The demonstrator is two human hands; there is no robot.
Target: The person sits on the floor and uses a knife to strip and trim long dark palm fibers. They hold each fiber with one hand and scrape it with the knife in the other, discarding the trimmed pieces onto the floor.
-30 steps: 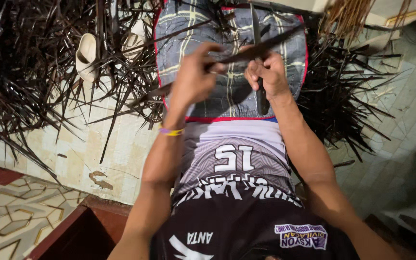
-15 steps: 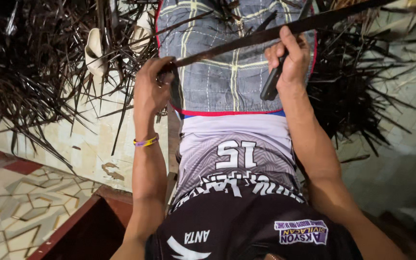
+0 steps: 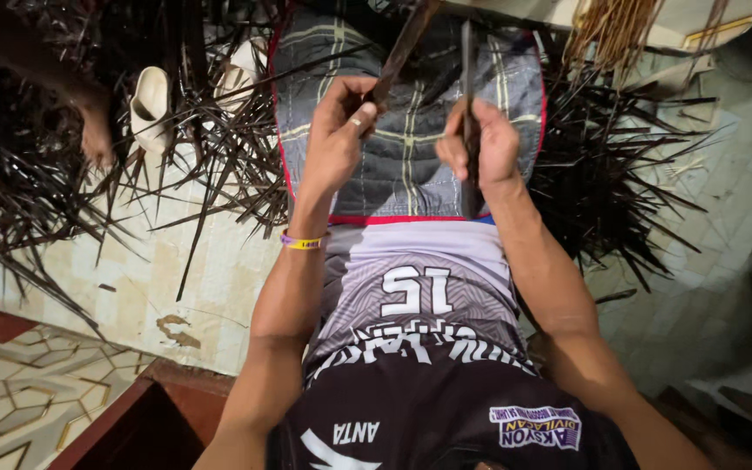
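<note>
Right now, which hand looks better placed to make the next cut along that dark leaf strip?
Probably the right hand: it grips the knife upright beside the leaf strip, which the left hand pinches and steadies.

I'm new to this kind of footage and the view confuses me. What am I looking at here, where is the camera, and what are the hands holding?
There is no machine: the camera sits on a person's head and looks down over their chest and lap. The left hand pinches a long dark leaf strip. The right hand grips a knife, its blade pointing away from the body. A checked cloth covers the lap beneath both hands. Heaps of dark dry leaf strips lie on the tiled floor on either side, with a pale sandal among them on the left.
</note>
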